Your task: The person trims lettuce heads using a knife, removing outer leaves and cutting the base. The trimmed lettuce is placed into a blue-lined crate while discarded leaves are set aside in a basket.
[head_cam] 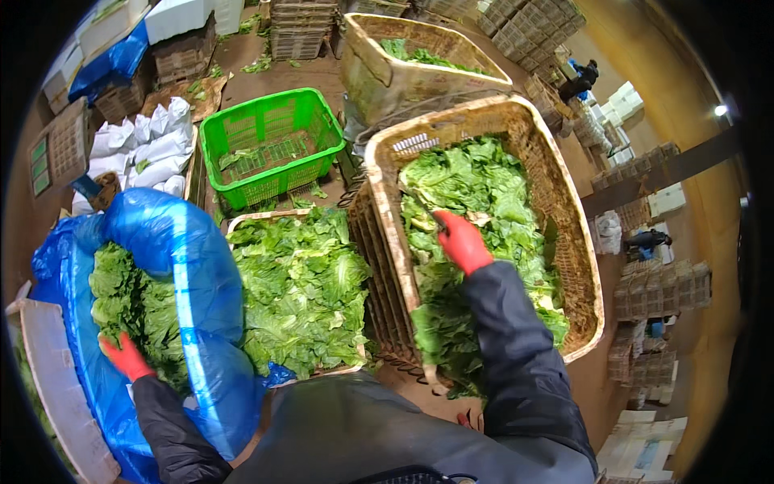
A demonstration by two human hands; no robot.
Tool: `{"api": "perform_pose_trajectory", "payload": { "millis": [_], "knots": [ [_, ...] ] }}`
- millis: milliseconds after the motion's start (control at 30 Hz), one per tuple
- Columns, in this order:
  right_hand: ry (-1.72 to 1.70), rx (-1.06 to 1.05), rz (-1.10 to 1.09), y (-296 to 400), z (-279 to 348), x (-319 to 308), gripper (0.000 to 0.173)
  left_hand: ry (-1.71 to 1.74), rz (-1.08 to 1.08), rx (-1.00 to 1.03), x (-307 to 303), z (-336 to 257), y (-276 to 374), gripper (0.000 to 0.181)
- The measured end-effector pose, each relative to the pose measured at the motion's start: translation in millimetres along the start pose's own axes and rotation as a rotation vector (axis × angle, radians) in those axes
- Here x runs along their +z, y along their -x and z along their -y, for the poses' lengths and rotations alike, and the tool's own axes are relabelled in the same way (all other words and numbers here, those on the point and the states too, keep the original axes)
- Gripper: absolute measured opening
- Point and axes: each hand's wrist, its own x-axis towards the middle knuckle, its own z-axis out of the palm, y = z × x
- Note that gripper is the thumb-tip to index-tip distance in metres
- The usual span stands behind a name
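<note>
My left hand (126, 358), in a red glove, lies against leafy lettuce heads (145, 302) inside a container lined with blue plastic film (211, 290); whether its fingers grip a head cannot be told. In a red glove too, my right hand (464, 243) is closed around a dark-handled tool, probably a knife (439, 221), above green leaves (478, 181) in a large, dirt-stained plastic crate (589, 272). Between the two containers, a heap of loose lettuce leaves (302, 290) fills a pale-rimmed crate. More leaves hang over the near left corner of the stained crate.
A bright green plastic basket (272, 175) with a few leaf scraps stands ahead. Behind the stained crate is another large bin (387, 91). White sacks (160, 154) and a scale (57, 151) are at left. Two people (583, 78) are far off at right among stacked crates.
</note>
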Motion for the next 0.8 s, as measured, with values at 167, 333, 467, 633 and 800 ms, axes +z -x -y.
{"api": "perform_pose_trajectory", "payload": {
  "millis": [167,333,467,633,800],
  "knots": [
    [0.237,0.325,0.531,69,-124,-2,0.025,0.646,0.871,0.209,125,-359,176,0.063],
    [-0.212,0.403,-0.300,190,-32,-61,0.046,0.695,1.651,-0.236,185,-509,365,0.059],
    [-0.758,0.532,-0.630,236,-56,-63,0.048,1.262,1.990,-0.022,175,-566,443,0.108],
    [-0.816,0.151,-0.490,189,10,-104,0.041,1.315,1.806,0.278,67,-604,286,0.103],
    [-1.553,0.438,0.267,168,72,-16,0.034,0.717,1.774,0.303,7,-475,163,0.081]
  ]
}}
